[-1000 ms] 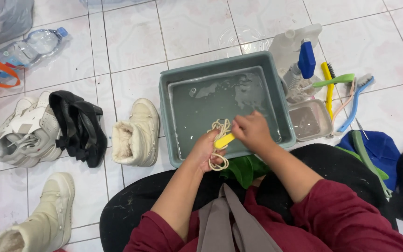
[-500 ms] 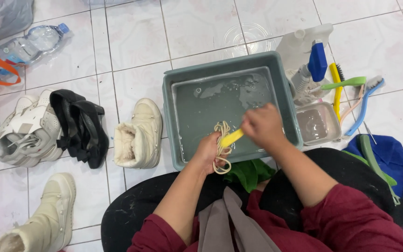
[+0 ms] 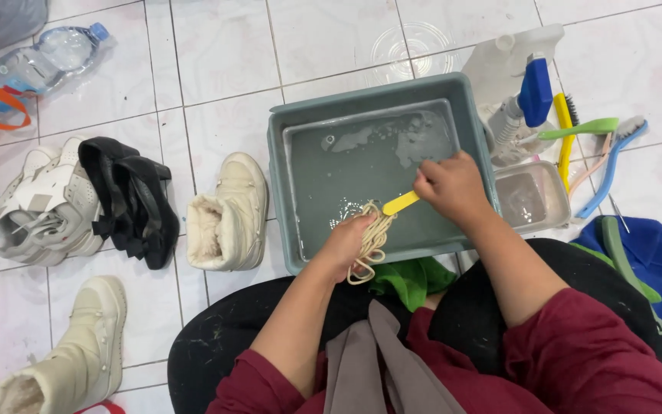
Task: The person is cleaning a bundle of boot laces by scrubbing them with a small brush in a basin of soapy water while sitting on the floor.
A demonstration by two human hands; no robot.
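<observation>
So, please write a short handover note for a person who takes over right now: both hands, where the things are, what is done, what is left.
Left hand: grips a bundle of cream shoelaces over the grey basin's near edge.
Right hand: holds a yellow-handled brush against the laces.
Basin holds shallow soapy water.
Done: laces are out of the shoes and wet.
Left: judging by this, more scrubbing; cream boots wait on the floor tiles.

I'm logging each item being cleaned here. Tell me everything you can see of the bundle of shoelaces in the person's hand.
The shoelaces are cream-coloured, flat-looking cords gathered into a looped bundle. The left hand grips them over the near edge of the grey tub, with loops hanging below the fist. They look wet. The yellow-handled brush, held in the right hand, meets the bundle's top; its bristles are hidden.
</observation>
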